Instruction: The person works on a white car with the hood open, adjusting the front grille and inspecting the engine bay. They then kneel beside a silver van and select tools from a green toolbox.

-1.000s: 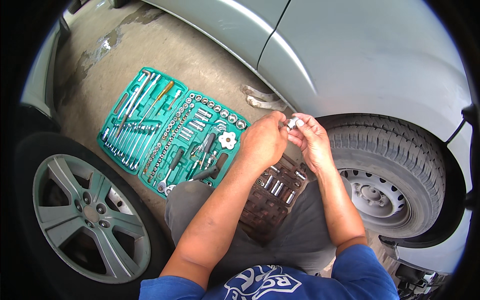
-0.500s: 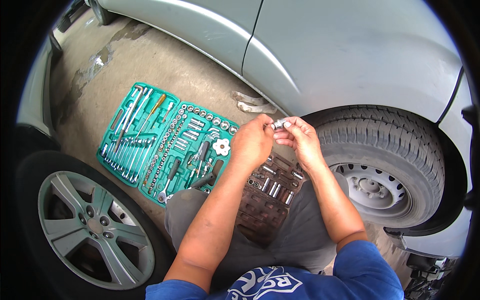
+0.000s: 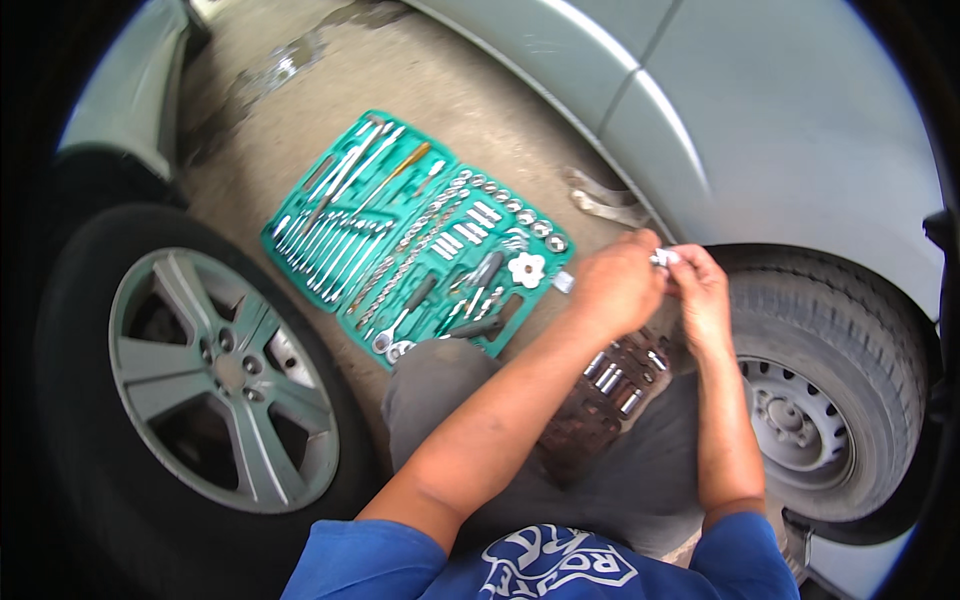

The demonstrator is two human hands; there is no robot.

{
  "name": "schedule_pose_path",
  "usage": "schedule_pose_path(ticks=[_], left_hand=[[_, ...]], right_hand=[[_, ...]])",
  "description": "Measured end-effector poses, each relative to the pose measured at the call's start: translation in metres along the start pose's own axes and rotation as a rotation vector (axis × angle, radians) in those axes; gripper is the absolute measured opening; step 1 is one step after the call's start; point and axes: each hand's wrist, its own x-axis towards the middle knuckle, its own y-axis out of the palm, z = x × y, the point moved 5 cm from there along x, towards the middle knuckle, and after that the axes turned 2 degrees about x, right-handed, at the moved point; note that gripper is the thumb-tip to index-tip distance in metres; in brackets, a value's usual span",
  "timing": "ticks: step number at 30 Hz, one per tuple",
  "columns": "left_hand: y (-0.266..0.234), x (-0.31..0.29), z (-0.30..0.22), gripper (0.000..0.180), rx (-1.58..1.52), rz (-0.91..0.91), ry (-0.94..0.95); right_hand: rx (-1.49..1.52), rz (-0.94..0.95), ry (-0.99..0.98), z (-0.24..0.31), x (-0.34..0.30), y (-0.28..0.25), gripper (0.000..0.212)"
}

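A small shiny metal socket (image 3: 660,258) is pinched between my two hands, above the open brown socket case (image 3: 575,430) by my lap. My left hand (image 3: 622,282) is closed around one end, its back turned up. The fingertips of my right hand (image 3: 701,288) press on the other end. Both hands hide most of the socket, and motion smears it. Several chrome sockets lie in the brown case, which my forearms partly cover.
To the left lies an open teal tool case (image 3: 270,238) with wrenches, sockets and a ratchet. A loose alloy wheel (image 3: 160,365) is at far left. The silver car (image 3: 770,120) and its mounted wheel (image 3: 825,320) stand on the right. A metal bracket-like piece (image 3: 607,206) lies near its sill.
The whole view has shifted, so everything except my torso appears farther right. My hands keep the socket pinched between them, and it is now more covered by fingers.
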Motion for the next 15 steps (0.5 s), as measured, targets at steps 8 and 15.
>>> schedule_pose_path(ticks=[8,15], left_hand=[[-0.002,-0.003,-0.01,0.024,0.015,0.0,-0.017],[-0.004,0.003,-0.004,0.027,0.078,-0.06,-0.019]], right_hand=[[0.163,-0.002,0.07,-0.004,0.001,-0.001,0.02],[0.103,0.058,0.062,-0.005,0.008,0.009,0.023]])
